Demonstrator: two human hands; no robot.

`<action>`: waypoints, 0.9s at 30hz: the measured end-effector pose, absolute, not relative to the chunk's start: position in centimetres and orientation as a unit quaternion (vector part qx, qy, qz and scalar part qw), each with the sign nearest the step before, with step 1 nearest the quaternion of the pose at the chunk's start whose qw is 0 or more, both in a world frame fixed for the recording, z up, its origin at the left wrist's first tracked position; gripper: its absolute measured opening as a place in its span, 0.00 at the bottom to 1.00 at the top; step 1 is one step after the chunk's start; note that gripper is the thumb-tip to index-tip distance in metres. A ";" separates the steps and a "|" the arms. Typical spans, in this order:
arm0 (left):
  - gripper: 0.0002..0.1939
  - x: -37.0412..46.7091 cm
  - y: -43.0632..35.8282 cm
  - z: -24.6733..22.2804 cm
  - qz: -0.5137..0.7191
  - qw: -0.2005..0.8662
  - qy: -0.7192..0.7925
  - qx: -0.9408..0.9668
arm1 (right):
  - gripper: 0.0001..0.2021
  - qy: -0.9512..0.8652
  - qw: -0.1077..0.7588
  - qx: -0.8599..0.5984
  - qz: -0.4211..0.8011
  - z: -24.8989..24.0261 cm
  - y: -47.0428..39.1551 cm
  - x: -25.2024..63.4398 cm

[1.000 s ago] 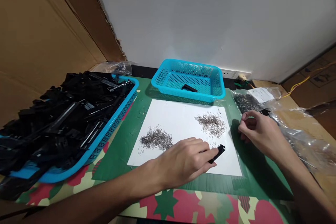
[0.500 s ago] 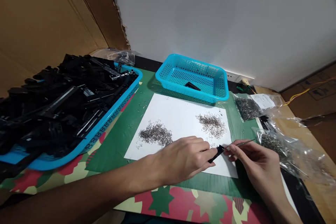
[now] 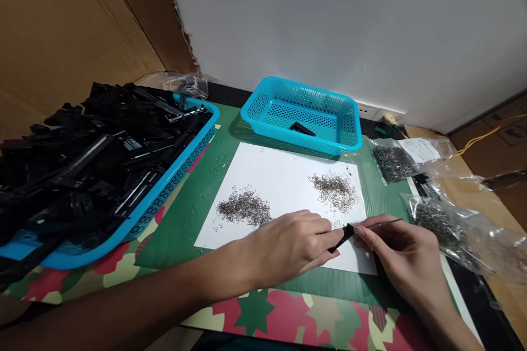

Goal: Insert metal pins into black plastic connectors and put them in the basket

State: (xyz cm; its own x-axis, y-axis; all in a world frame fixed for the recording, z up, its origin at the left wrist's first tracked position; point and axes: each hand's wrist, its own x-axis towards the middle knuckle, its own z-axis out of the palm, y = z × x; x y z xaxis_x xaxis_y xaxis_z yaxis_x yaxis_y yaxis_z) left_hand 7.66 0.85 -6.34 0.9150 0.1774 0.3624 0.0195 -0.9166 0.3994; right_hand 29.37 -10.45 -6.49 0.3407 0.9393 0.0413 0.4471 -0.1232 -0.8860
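Note:
My left hand (image 3: 307, 241) grips a small black plastic part (image 3: 345, 235) over the lower right of a white sheet of paper (image 3: 288, 175). Close against that part's right end is my right hand (image 3: 399, 249), its fingers pinched round a thin metal rod-like tool (image 3: 385, 224). The tool's tip meets the part, but my fingers hide the exact contact. Two heaps of tiny bent wire springs lie on the paper: a left heap (image 3: 245, 208) and a right heap (image 3: 334, 189).
A blue basket (image 3: 212, 120) heaped with black plastic parts (image 3: 102, 159) stands at left. Behind the paper, another blue basket (image 3: 300, 142) holds a black piece (image 3: 302, 129). Bags of small metal pieces, a far bag (image 3: 393, 162) and a nearer bag (image 3: 440, 225), lie at right.
The camera view has shifted slightly. Both hands keep nearly the same pose, with the black part tilted a little differently between them.

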 end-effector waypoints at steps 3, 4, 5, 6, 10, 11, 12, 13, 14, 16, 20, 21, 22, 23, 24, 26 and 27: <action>0.11 7.7 0.9 -6.1 0.186 0.216 0.057 0.957 | 0.12 -0.507 0.427 -0.694 0.281 -6.5 -10.3 29.4; 0.11 7.7 0.9 -6.1 0.180 0.221 0.060 0.957 | 0.12 -0.505 0.427 -0.695 0.282 -6.5 -10.3 29.4; 0.11 7.7 1.0 -6.1 0.177 0.224 0.062 0.956 | 0.12 -0.501 0.431 -0.695 0.283 -6.5 -10.3 29.4; 0.11 7.7 1.0 -6.1 0.174 0.225 0.064 0.956 | 0.12 -0.495 0.434 -0.696 0.286 -6.4 -10.3 29.3; 0.11 7.7 0.9 -6.3 0.175 0.213 0.065 0.959 | 0.13 -0.460 0.454 -0.706 0.289 -6.3 -10.3 29.1; 0.11 7.7 0.8 -6.4 0.179 0.207 0.064 0.960 | 0.14 -0.454 0.460 -0.707 0.287 -6.2 -10.4 29.1; 0.11 7.7 0.8 -6.5 0.183 0.200 0.062 0.960 | 0.14 -0.451 0.464 -0.707 0.283 -6.2 -10.4 29.0; 0.11 7.7 0.7 -6.5 0.186 0.193 0.059 0.962 | 0.14 -0.451 0.466 -0.708 0.279 -6.2 -10.5 28.9; 0.12 7.7 0.7 -6.5 0.189 0.184 0.056 0.963 | 0.13 -0.455 0.465 -0.709 0.273 -6.1 -10.6 28.8; 0.12 7.7 0.6 -6.4 0.193 0.168 0.051 0.965 | 0.13 -0.468 0.452 -0.715 0.255 -6.2 -10.7 28.7; 0.12 7.7 0.5 -6.4 0.190 0.156 0.048 0.968 | 0.12 -0.518 0.420 -0.716 0.206 -6.4 -10.9 28.6; 0.12 7.7 0.5 -6.4 0.188 0.159 0.048 0.968 | 0.12 -0.530 0.418 -0.713 0.191 -6.4 -10.9 28.6; 0.12 7.7 0.6 -6.4 0.187 0.164 0.047 0.967 | 0.11 -0.541 0.418 -0.708 0.177 -6.4 -10.9 28.6; 0.13 7.7 0.6 -6.5 0.185 0.172 0.047 0.966 | 0.11 -0.550 0.420 -0.703 0.165 -6.4 -10.9 28.6; 0.13 7.7 0.6 -6.5 0.183 0.180 0.047 0.965 | 0.11 -0.557 0.421 -0.698 0.159 -6.4 -10.8 28.6; 0.14 7.7 0.7 -6.6 0.178 0.196 0.045 0.963 | 0.11 -0.570 0.418 -0.689 0.159 -6.2 -10.7 28.6; 0.14 7.7 0.7 -6.6 0.175 0.204 0.044 0.962 | 0.11 -0.574 0.415 -0.687 0.160 -6.1 -10.7 28.6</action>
